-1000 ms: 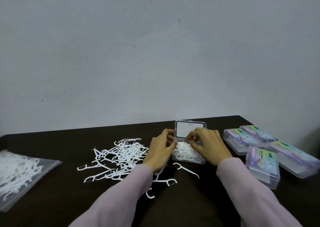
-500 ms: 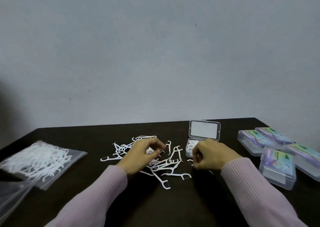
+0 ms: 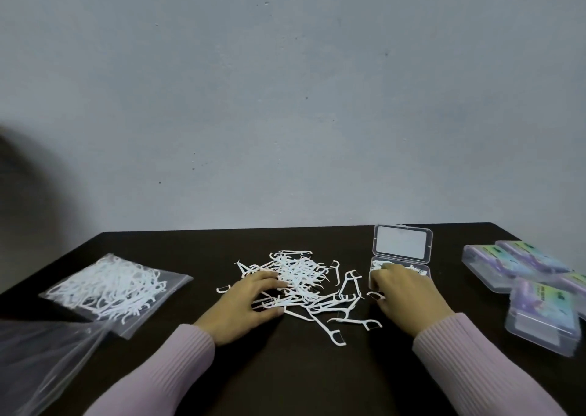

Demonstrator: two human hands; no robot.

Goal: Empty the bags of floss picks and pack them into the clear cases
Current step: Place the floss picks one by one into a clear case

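My left hand lies on the dark worktop at the near-left edge of the loose pile of floss picks; its fingers are spread almost flat over a few picks and its grip closes on nothing that I can see; my right hand rests over the open clear case, with the fingertips down among the white picks inside the tray; whether this grip pinches a pick or only presses them I cannot tell, because the back of the hand hides it; the lid of the case stands up behind the tray; far left lies a sealed bag of picks, and just before it, at the corner, an empty-looking clear bag; on the right, well apart from my hands, several closed cases with coloured labels lie in a loose heap, some leaning on others.
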